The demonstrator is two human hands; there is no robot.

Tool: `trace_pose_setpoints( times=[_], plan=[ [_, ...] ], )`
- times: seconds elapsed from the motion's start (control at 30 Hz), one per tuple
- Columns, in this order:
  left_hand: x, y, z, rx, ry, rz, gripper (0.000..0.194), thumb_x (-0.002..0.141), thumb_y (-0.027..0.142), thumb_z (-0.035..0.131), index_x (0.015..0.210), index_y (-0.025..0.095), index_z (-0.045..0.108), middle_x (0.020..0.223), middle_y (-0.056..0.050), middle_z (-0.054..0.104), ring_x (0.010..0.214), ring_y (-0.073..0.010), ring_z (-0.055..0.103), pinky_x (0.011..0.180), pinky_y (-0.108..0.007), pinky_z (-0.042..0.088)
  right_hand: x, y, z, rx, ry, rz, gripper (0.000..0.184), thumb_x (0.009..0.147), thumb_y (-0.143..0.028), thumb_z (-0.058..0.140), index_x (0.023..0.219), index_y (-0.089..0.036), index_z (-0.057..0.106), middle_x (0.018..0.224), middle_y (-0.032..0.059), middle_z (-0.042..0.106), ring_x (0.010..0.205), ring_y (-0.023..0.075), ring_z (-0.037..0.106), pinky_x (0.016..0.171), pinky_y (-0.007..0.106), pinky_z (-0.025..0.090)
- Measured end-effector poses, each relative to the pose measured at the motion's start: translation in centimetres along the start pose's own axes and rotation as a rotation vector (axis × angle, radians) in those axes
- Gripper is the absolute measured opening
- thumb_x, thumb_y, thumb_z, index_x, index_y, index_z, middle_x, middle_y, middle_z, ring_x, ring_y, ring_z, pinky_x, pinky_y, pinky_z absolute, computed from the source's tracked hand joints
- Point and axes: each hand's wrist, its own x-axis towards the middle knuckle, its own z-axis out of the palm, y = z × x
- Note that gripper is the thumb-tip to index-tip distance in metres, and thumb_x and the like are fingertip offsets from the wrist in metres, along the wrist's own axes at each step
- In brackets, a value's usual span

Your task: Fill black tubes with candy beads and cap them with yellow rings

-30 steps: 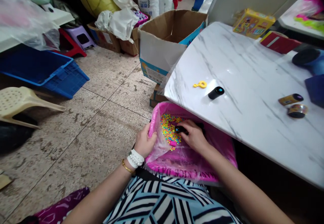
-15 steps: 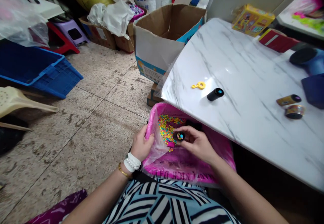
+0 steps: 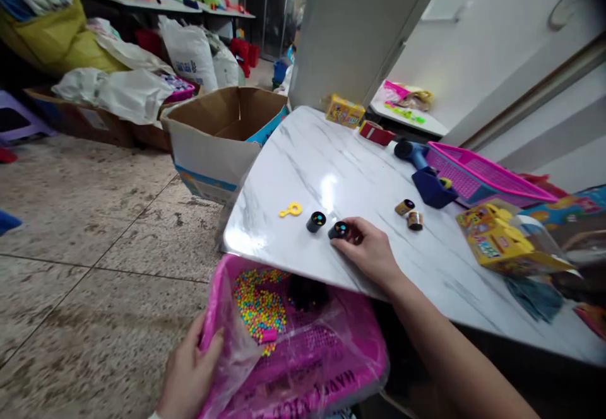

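My right hand [image 3: 369, 252] reaches over the white marble table [image 3: 379, 192] and pinches a small black tube [image 3: 339, 230] with coloured beads showing in its end. It lies right beside a second black tube [image 3: 315, 221]. My left hand [image 3: 189, 378] grips the left rim of a pink basket [image 3: 303, 368] lined with clear plastic on my lap. A heap of small coloured beads [image 3: 260, 308] fills the basket's near-left part. A yellow ring-shaped piece [image 3: 290, 210] lies on the table left of the tubes.
An open cardboard box [image 3: 222, 135] stands on the floor at the table's left end. On the table lie two small cans [image 3: 411, 214], a blue toy tool [image 3: 423, 173], a pink tray [image 3: 478, 176] and yellow toy boxes [image 3: 492, 239]. Bags crowd the back left.
My right hand lifted the bead-filled black tube out of the basket and carried it up onto the table beside the other tube. My view tilted upward. The left hand stayed on the basket rim.
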Motion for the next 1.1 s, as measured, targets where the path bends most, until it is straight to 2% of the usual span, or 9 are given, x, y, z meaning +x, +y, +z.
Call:
trace_pose_setpoints(
  times=[0.13,0.27,0.33,0.43,0.5,0.7,0.87,0.97,1.1],
  plan=[
    [0.1,-0.4,0.0,-0.006,0.020,-0.023,0.073,0.074,0.060,0.054,0.129,0.011,0.053,0.050,0.006,0.051,0.043,-0.0145,0.044,0.046,-0.023,0.037,-0.3,0.1,0.5,-0.031,0.082,-0.103,0.023,0.072,-0.020,0.068,0.094,-0.018,0.061,0.094,0.0036,0.063,0.075,0.0147,0.058,0.064,0.027,0.048],
    [-0.3,1.1,-0.1,0.026,0.072,-0.035,0.071,0.073,0.062,0.052,0.124,0.012,0.057,0.047,0.007,0.047,0.041,-0.0138,0.040,0.044,-0.022,0.033,-1.8,0.5,0.8,-0.041,0.153,-0.162,0.028,0.075,-0.016,0.065,0.102,-0.020,0.058,0.105,0.0047,0.066,0.073,0.0144,0.061,0.059,0.027,0.051],
    [-0.5,1.9,-0.1,0.050,0.117,-0.018,0.068,0.074,0.060,0.051,0.121,0.012,0.059,0.044,0.008,0.040,0.040,-0.0135,0.038,0.044,-0.022,0.030,-2.6,0.6,1.1,-0.106,0.174,-0.308,0.029,0.079,-0.013,0.061,0.107,-0.021,0.059,0.107,0.0064,0.065,0.084,0.0172,0.063,0.069,0.031,0.056],
    [-0.6,2.5,-0.1,0.050,0.079,-0.017,0.068,0.073,0.058,0.052,0.121,0.010,0.059,0.044,0.009,0.039,0.039,-0.0130,0.036,0.043,-0.022,0.029,-3.5,0.3,1.6,-0.184,0.150,-0.571,0.036,0.084,-0.007,0.053,0.116,-0.023,0.059,0.119,0.0103,0.061,0.105,0.0210,0.061,0.087,0.037,0.055],
    [-0.6,2.6,-0.2,0.015,0.038,-0.030,0.068,0.073,0.056,0.053,0.123,0.010,0.057,0.048,0.007,0.045,0.040,-0.0126,0.037,0.043,-0.022,0.031,-3.8,0.0,1.9,-0.169,0.131,-0.620,0.040,0.085,-0.005,0.050,0.119,-0.023,0.058,0.121,0.0110,0.060,0.107,0.0202,0.061,0.091,0.038,0.055],
    [-0.7,2.5,-0.1,-0.043,0.033,-0.058,0.066,0.071,0.054,0.056,0.122,0.011,0.055,0.046,0.008,0.044,0.039,-0.0114,0.035,0.041,-0.020,0.028,-3.1,-1.1,1.4,-0.008,0.026,-0.381,0.032,0.082,-0.012,0.056,0.111,-0.023,0.061,0.109,0.0057,0.066,0.098,0.0189,0.063,0.088,0.036,0.053],
    [-0.4,1.9,0.1,-0.066,0.023,-0.092,0.068,0.069,0.056,0.057,0.121,0.012,0.056,0.042,0.010,0.037,0.038,-0.0111,0.031,0.038,-0.020,0.022,-2.1,-1.1,0.2,0.194,-0.199,-0.081,0.028,0.076,-0.017,0.065,0.103,-0.023,0.065,0.099,0.0004,0.067,0.089,0.0162,0.063,0.085,0.032,0.050],
    [-0.2,1.4,0.2,-0.074,0.018,-0.088,0.068,0.071,0.055,0.058,0.123,0.012,0.055,0.043,0.009,0.038,0.038,-0.0109,0.031,0.038,-0.020,0.023,-2.7,-1.7,-0.4,0.227,-0.204,-0.037,0.028,0.076,-0.019,0.067,0.103,-0.023,0.065,0.099,0.0005,0.067,0.090,0.0158,0.063,0.086,0.031,0.049],
    [-0.5,1.9,0.0,-0.053,0.018,-0.070,0.064,0.074,0.051,0.057,0.124,0.011,0.055,0.046,0.009,0.040,0.039,-0.0097,0.032,0.040,-0.019,0.024,-5.7,-3.9,0.1,0.288,-0.254,-0.052,0.029,0.078,-0.025,0.069,0.106,-0.022,0.063,0.092,0.0015,0.068,0.080,0.0146,0.063,0.073,0.028,0.051]
  ],
)
